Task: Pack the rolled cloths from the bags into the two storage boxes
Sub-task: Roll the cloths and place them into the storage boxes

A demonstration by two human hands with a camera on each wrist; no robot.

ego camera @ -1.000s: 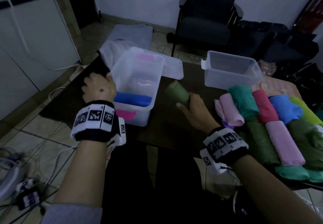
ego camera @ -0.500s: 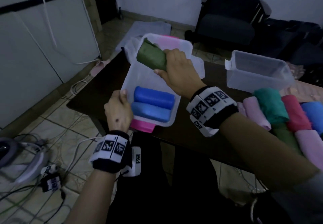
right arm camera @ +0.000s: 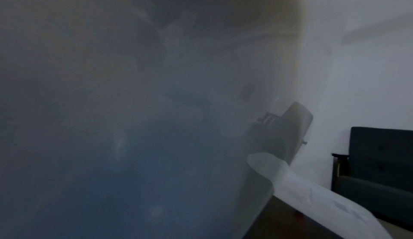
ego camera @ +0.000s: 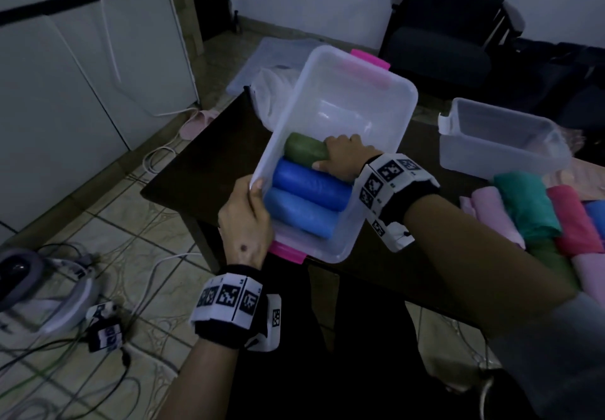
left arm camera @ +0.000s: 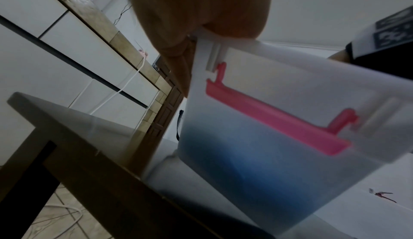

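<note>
A clear storage box (ego camera: 373, 98) with pink latches sits tilted on the dark table (ego camera: 203, 170). Inside lie two blue rolled cloths (ego camera: 307, 197) and a green rolled cloth (ego camera: 302, 149) beyond them. My right hand (ego camera: 343, 160) reaches into the box and grips the green roll's right end. My left hand (ego camera: 245, 219) grips the box's near left corner, thumb over the rim (left arm camera: 223, 41). A second clear box (ego camera: 501, 144) stands to the right. Several rolled cloths (ego camera: 530, 210) in pink, teal, red and green lie at the right. The right wrist view is blurred by the box wall.
A white plastic bag (ego camera: 271, 98) lies behind the box at the table's far left corner. A dark chair (ego camera: 438, 39) stands beyond the table. Cables and a grey device (ego camera: 39, 285) lie on the tiled floor at the left. White cabinets (ego camera: 65, 75) line the left wall.
My right hand carried the green roll from the table over the box and lowered it in beside the blue rolls. My left hand kept hold of the box's corner.
</note>
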